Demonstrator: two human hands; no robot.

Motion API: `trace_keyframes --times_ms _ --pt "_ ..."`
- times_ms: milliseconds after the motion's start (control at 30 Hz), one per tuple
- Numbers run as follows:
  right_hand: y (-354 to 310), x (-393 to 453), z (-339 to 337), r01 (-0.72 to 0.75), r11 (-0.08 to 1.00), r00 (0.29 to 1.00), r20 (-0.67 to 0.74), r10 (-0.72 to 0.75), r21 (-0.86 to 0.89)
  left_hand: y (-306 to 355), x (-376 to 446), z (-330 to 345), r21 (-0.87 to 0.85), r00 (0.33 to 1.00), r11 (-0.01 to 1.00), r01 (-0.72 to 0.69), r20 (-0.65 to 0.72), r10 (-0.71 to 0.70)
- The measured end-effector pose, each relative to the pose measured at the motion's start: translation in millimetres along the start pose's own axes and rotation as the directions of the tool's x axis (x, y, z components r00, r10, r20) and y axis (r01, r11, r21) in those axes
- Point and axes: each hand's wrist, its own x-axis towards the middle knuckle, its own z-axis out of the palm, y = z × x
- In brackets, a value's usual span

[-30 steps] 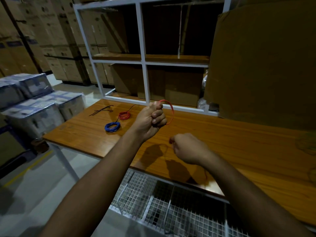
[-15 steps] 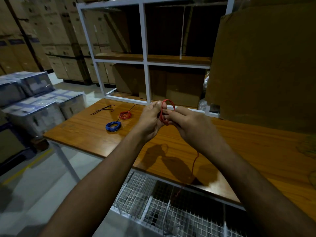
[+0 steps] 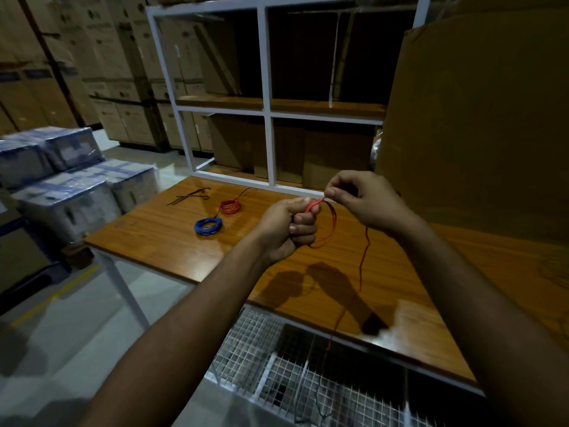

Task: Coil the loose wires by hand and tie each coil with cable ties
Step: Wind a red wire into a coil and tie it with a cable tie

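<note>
Left hand (image 3: 284, 228) is clenched around a half-wound loop of red wire (image 3: 330, 224), held up over the bench (image 3: 172, 238). Right hand (image 3: 366, 200), just beside it and a bit higher, pinches the same wire at the top of the loop; the loose tail drops below that hand past the bench edge. Out beyond the left hand lie a blue coil (image 3: 208, 226), a red coil (image 3: 230, 206) and some black cable ties (image 3: 192, 195).
</note>
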Motion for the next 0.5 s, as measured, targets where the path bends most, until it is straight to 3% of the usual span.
trace_keyframes --times_ms 133,233,300,367,433,500 --pt "10.2 1.2 14.2 -0.091 0.996 0.995 -0.044 0.091 0.005 5.2 -2.5 -5.7 -0.023 0.993 0.997 0.073 0.09 -0.071" --pt "17.2 -3.7 22.2 -0.175 0.959 0.984 0.01 0.177 0.223 4.7 -5.4 -10.8 -0.04 0.982 0.996 0.079 0.175 -0.071" --pt "26.2 -8.0 25.2 -0.28 0.86 0.96 0.129 0.249 0.427 2.2 -5.3 -13.1 -0.122 0.973 0.99 0.064 0.229 -0.035" --pt "47.7 -15.1 30.0 -0.408 0.678 0.907 0.355 0.227 0.611 1.2 -4.6 -15.2 -0.228 0.969 0.973 0.048 0.247 0.01" --pt "76.5 -28.3 38.6 -0.521 0.512 0.832 0.54 0.126 0.683 4.5 -4.9 -17.1 -0.288 0.973 0.958 0.003 0.221 0.063" --pt "101.3 -46.4 49.9 -0.594 0.421 0.778 0.623 0.085 0.685 10.4 -5.2 -19.6 -0.319 0.982 0.946 -0.054 0.157 0.109"
